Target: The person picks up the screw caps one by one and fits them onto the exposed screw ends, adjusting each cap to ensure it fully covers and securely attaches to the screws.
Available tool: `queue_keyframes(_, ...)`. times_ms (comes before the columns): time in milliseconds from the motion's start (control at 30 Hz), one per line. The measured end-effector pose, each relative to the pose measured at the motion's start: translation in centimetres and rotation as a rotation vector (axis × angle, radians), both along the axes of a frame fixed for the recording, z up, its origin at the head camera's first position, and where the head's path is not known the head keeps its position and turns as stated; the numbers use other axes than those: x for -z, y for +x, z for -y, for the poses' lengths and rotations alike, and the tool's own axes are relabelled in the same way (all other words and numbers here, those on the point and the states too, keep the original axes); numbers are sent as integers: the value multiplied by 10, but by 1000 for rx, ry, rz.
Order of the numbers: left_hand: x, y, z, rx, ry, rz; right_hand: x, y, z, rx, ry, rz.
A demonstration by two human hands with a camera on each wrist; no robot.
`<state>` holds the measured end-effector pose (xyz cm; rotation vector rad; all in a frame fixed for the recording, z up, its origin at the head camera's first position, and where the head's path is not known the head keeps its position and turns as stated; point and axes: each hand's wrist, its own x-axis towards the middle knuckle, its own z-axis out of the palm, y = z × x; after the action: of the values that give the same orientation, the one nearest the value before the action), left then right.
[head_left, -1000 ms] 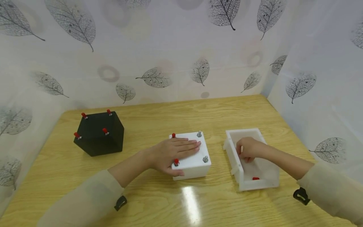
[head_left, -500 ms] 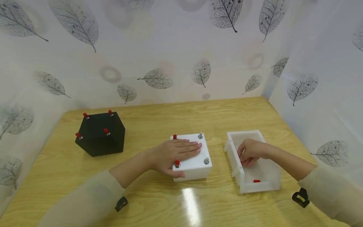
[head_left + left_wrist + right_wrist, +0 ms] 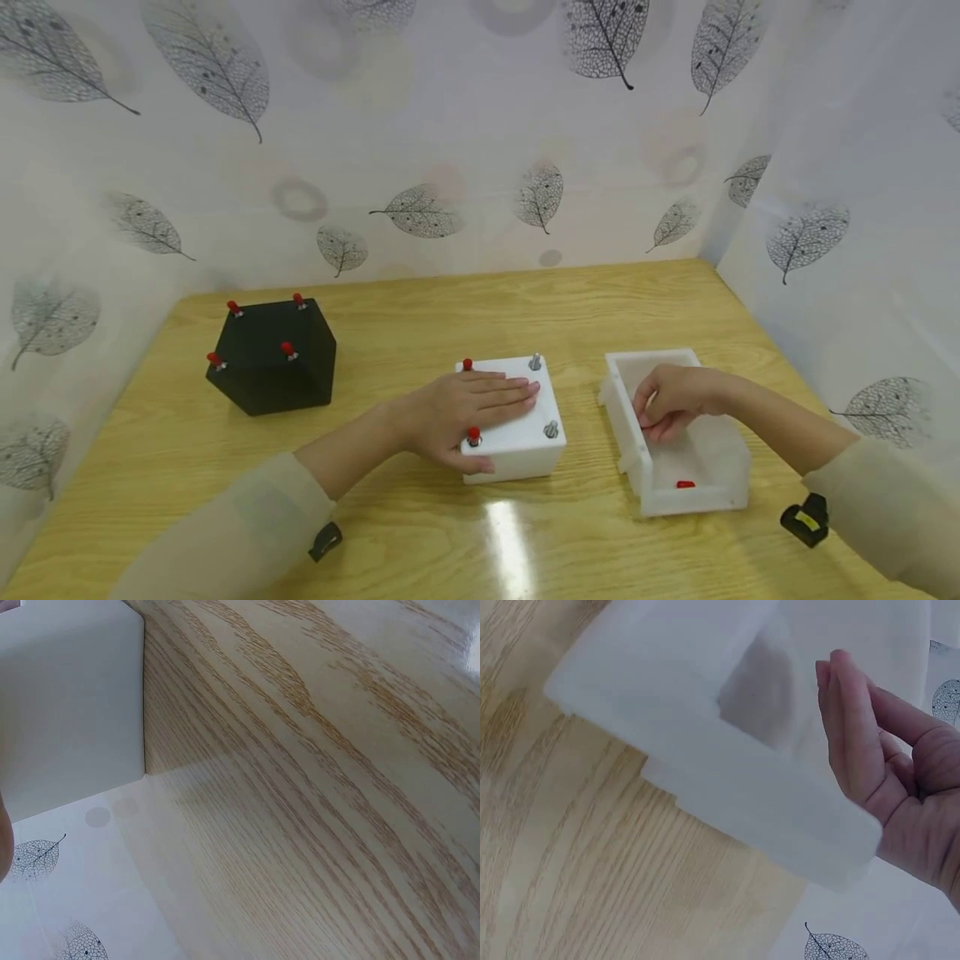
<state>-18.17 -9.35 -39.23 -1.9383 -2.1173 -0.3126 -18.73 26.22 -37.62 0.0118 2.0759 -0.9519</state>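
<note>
In the head view my left hand (image 3: 457,417) lies flat across the top of a white block (image 3: 517,462), fingers straight, thumb at its front edge. Two metal bolts stand bare on the block's right side, one being the near bolt (image 3: 551,429). Red caps cover the two on the left, including the near red cap (image 3: 474,435). Inside a white plastic bin (image 3: 697,502), my right hand (image 3: 675,402) has thumb and fingertips together, with a trace of red at the tips. The right wrist view shows this hand (image 3: 885,757) over the bin wall (image 3: 765,810). Another red cap (image 3: 686,484) lies on the bin floor.
A black block (image 3: 277,358) with red caps on its corner bolts stands at the left of the wooden table (image 3: 420,317). A leaf-printed curtain (image 3: 465,125) encloses the back and sides. A dark band (image 3: 806,519) sits at the right sleeve.
My right hand's fingers have drawn together at the bin's left wall, and a trace of red has appeared at the tips. The left hand stays on the white block. The head view shifts slightly.
</note>
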Motion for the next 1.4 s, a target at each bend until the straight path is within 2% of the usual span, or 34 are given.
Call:
queue_keyframes(167, -1, 1, 0, -1, -6, 3, -8, 0, -1, 30, -26, 45)
queue_keyframes(633, 0, -1, 0, 4, 7, -7, -40, -6, -9, 24, -87, 119)
queue_keyframes(1000, 0, 0, 1, -3, 2, -4, -55, -16, -3, -28, -120, 152)
queue_keyframes(1400, 0, 0, 1, -8, -2, -5, -64, -26, 12, -15, -160, 190)
